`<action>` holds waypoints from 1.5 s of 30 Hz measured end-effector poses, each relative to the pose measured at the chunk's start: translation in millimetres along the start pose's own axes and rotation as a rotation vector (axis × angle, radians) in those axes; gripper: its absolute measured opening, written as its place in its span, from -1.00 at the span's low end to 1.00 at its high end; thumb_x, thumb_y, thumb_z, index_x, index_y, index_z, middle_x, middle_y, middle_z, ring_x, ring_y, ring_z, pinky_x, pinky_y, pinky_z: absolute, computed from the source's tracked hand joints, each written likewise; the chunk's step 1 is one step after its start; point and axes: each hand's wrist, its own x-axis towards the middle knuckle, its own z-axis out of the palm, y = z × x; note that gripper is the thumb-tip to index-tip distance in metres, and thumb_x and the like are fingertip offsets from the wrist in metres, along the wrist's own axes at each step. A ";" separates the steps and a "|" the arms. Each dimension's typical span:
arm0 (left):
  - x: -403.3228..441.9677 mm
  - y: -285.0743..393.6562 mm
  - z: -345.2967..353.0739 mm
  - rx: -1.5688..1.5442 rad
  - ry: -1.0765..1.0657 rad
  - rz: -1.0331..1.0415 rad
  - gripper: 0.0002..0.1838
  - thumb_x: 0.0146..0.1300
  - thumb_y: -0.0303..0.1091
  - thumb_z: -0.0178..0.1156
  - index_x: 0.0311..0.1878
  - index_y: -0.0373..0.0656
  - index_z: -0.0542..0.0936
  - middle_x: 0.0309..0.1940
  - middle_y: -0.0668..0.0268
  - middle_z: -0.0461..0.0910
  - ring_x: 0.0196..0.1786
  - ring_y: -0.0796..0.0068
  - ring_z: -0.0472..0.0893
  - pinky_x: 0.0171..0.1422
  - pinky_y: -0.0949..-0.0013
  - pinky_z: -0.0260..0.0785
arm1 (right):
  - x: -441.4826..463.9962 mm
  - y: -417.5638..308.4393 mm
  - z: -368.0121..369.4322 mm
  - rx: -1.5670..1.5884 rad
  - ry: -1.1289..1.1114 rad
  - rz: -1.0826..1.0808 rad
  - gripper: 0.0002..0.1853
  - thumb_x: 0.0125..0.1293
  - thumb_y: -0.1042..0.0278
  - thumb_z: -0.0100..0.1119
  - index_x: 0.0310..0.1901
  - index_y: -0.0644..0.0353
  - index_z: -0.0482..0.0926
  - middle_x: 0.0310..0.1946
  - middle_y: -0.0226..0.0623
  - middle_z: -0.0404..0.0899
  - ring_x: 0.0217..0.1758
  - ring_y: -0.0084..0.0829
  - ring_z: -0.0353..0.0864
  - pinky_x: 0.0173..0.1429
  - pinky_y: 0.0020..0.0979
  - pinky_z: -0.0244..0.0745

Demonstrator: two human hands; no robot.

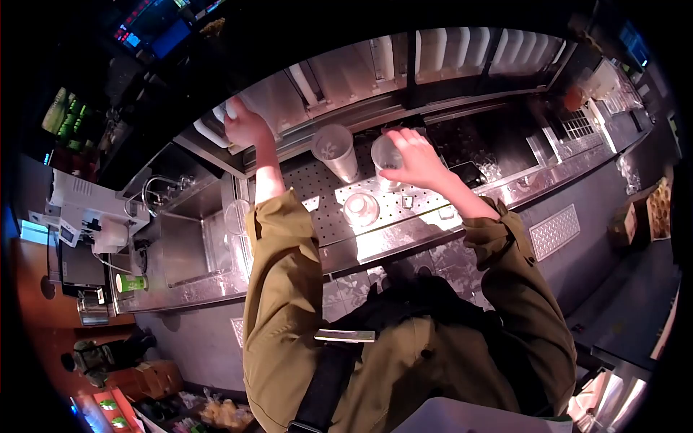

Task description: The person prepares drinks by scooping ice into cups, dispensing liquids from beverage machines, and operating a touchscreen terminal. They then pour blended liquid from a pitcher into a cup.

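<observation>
My left hand [247, 124] reaches to the back left of the counter, its fingers closed at a white handle-like part [229, 110]; what this belongs to is mostly hidden. A second white handle [209, 134] sits just beside it. My right hand [419, 160] is wrapped round the side of a clear cup [388, 148] on the perforated metal drain plate. To its left a taller clear cup [334, 151] stands upright, with what looks like ice or a pattern inside. Nearer me is a small clear vessel [361, 209], and a tiny clear measuring cup [408, 202] lies close by.
A steel sink [184, 242] with a curved tap [151, 191] lies left. Behind the plate runs a row of containers with white handles [307, 85]. On the right is a dark recessed bin [498, 141] with ice near its edge. A green cup [130, 282] stands far left.
</observation>
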 end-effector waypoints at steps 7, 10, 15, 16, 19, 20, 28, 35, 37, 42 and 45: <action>0.6 -39.3 39.5 0.082 -0.083 -0.106 -0.39 0.03 0.18 0.16 -0.54 -0.35 0.51 -0.70 0.09 0.50 -0.60 0.26 0.45 -0.43 0.25 0.28 | 10.8 4.3 5.1 -0.050 -0.048 0.028 -0.22 -0.18 -0.01 0.29 0.10 0.25 0.30 -0.05 0.00 0.38 0.03 -0.08 0.38 0.13 -0.21 0.27; 2.0 -52.0 49.5 0.120 0.034 0.075 -0.50 -0.02 0.03 0.20 -0.60 -0.33 0.45 -0.81 0.09 0.42 -0.69 0.06 0.44 -0.56 0.11 0.23 | 14.9 6.4 8.9 0.007 -0.046 0.005 -0.20 -0.14 -0.04 0.29 0.12 0.24 0.27 0.02 0.02 0.34 0.11 -0.06 0.32 0.18 -0.21 0.24; 6.5 -54.2 44.5 0.120 -0.091 0.036 -0.38 0.00 0.21 0.16 -0.53 -0.34 0.54 -0.69 0.06 0.51 -0.60 0.13 0.51 -0.47 0.18 0.30 | 20.7 5.9 12.0 0.001 -0.208 0.070 -0.12 -0.12 -0.19 0.24 0.18 0.22 0.21 0.11 0.04 0.25 0.19 -0.06 0.24 0.23 -0.22 0.19; 7.3 -38.5 30.6 0.006 -0.255 -0.015 -0.43 0.08 0.14 0.13 -0.43 -0.34 0.56 -0.61 0.10 0.54 -0.48 0.19 0.54 -0.38 0.24 0.33 | 21.1 6.9 13.7 -0.002 -0.230 0.095 -0.11 -0.11 -0.21 0.23 0.19 0.21 0.20 0.12 0.04 0.25 0.19 -0.06 0.24 0.23 -0.22 0.19; 19.1 -55.8 24.3 -0.355 -0.348 -0.044 -0.63 0.16 -0.14 0.12 -0.38 -0.36 0.46 -0.51 0.16 0.53 -0.39 0.28 0.53 -0.26 0.29 0.34 | 20.0 1.2 4.9 0.018 -0.249 0.139 -0.07 -0.09 -0.30 0.17 0.21 0.21 0.17 0.13 0.06 0.25 0.21 -0.07 0.23 0.24 -0.22 0.18; 7.5 -39.7 -0.7 -0.088 -0.280 0.213 -0.68 0.19 -0.20 0.07 -0.30 -0.34 0.43 -0.44 0.16 0.51 -0.31 0.28 0.52 -0.20 0.30 0.33 | 18.6 0.1 2.6 0.042 -0.242 0.157 -0.06 -0.09 -0.31 0.17 0.21 0.22 0.17 0.12 0.07 0.26 0.21 -0.07 0.23 0.24 -0.23 0.18; -227.2 139.0 -190.0 -0.551 -0.754 0.012 -0.80 0.26 -0.38 -0.08 -0.34 -0.34 0.42 -0.36 0.20 0.46 -0.17 0.27 0.44 0.00 0.34 0.27 | -67.7 109.9 -21.8 0.559 0.529 0.252 -0.44 0.12 0.12 0.19 0.07 0.30 0.33 -0.06 -0.06 0.39 -0.08 -0.29 0.48 0.02 -0.35 0.37; -395.6 292.1 -26.9 -0.849 -1.333 -0.313 -0.75 0.12 -0.44 0.16 -0.14 -0.30 0.44 -0.19 0.24 0.45 -0.12 0.44 0.47 0.05 0.42 0.30 | -216.8 377.7 -149.6 0.259 1.058 0.619 -0.69 0.18 0.30 0.15 -0.10 0.30 0.45 -0.36 -0.31 0.54 -0.34 -0.58 0.51 -0.20 -0.55 0.43; -475.5 330.9 56.9 -0.864 -1.434 -0.275 -0.69 0.09 -0.38 0.23 -0.12 -0.26 0.44 -0.20 0.25 0.46 -0.14 0.51 0.48 -0.01 0.47 0.33 | -237.9 456.6 -208.2 0.330 1.137 0.599 -0.74 0.22 0.36 0.06 -0.10 0.30 0.44 -0.38 -0.31 0.52 -0.37 -0.57 0.51 -0.27 -0.55 0.42; -702.7 404.8 280.7 -0.610 -1.532 -0.024 -0.32 -0.05 -0.14 0.33 0.12 -0.24 0.33 -0.05 0.06 0.39 -0.01 0.25 0.43 0.09 0.30 0.29 | -204.4 651.3 -318.5 0.679 1.135 0.514 -0.76 0.24 0.30 0.04 -0.13 0.25 0.48 -0.33 -0.36 0.52 -0.39 -0.57 0.49 -0.30 -0.53 0.43; -774.8 410.4 354.3 -0.597 -1.366 0.142 0.03 -0.23 -0.17 0.44 0.26 -0.31 0.04 0.10 -0.05 0.22 0.19 0.06 0.22 0.26 0.18 0.10 | -165.9 700.4 -355.4 0.926 1.139 0.449 -0.72 0.27 0.24 -0.04 -0.09 0.25 0.45 -0.24 -0.33 0.49 -0.30 -0.53 0.47 -0.22 -0.48 0.42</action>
